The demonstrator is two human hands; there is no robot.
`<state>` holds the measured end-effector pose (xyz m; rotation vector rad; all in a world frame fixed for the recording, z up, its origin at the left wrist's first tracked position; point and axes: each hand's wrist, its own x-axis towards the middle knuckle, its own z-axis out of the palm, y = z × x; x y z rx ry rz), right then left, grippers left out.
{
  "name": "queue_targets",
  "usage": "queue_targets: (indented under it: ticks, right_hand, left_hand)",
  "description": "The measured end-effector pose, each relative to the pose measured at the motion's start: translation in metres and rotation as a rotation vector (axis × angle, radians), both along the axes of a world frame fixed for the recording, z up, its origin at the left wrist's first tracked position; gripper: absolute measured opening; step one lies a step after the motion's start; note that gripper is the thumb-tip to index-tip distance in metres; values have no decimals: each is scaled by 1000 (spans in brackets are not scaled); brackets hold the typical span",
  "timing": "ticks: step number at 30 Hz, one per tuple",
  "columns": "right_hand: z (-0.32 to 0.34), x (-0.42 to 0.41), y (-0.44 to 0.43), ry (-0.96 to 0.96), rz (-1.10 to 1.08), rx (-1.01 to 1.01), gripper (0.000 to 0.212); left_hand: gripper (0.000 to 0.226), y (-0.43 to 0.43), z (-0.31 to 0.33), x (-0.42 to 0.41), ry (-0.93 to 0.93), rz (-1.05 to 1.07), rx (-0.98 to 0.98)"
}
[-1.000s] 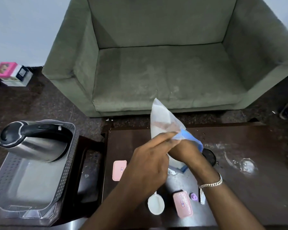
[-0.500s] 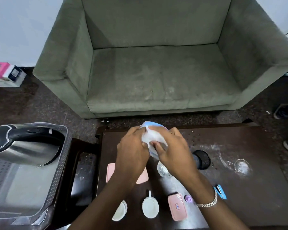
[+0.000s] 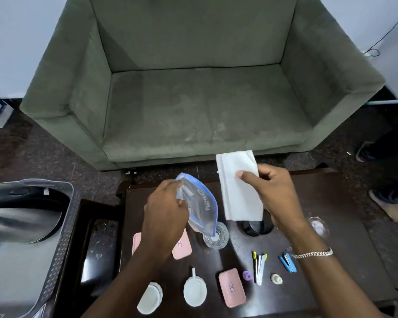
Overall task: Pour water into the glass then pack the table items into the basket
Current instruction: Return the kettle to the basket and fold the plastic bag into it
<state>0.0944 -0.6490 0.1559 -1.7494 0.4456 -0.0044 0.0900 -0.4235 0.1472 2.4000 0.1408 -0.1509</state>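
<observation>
My left hand point(image 3: 164, 212) grips a clear plastic pouch with blue edges point(image 3: 199, 204) above the dark table point(image 3: 331, 210). My right hand point(image 3: 275, 193) holds a folded white tissue point(image 3: 237, 184) upright, apart from the pouch. A glass point(image 3: 217, 236) stands on the table just below the pouch's lower corner. At the left, the grey basket point(image 3: 64, 228) holds a steel kettle point(image 3: 21, 216).
On the table lie two pink cases point(image 3: 231, 286) point(image 3: 183, 246), two white cups point(image 3: 194, 291) point(image 3: 150, 298), pens point(image 3: 259, 263), a blue clip point(image 3: 287, 262), a purple cap point(image 3: 247, 275) and a black round lid point(image 3: 254, 228). A green sofa point(image 3: 193, 88) stands behind.
My hands were together on the pouch; now they have come apart, the right holding the white tissue out of the pouch, the left keeping the pouch. The view tilted down.
</observation>
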Motion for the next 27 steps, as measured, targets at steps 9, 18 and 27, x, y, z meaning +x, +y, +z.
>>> queue_targets:
  ticks: [9, 18, 27]
  right_hand:
    - [16, 10, -58, 211, 228, -408, 40]
    - [-3, -14, -106, 315, 104, -408, 12]
    - [-68, -48, -115, 432, 79, -654, 32]
  left_hand:
    - [52, -8, -2, -7, 30, -18, -12]
    - [52, -11, -2, -8, 22, -35, 11]
    - [52, -12, -7, -13, 43, -51, 42]
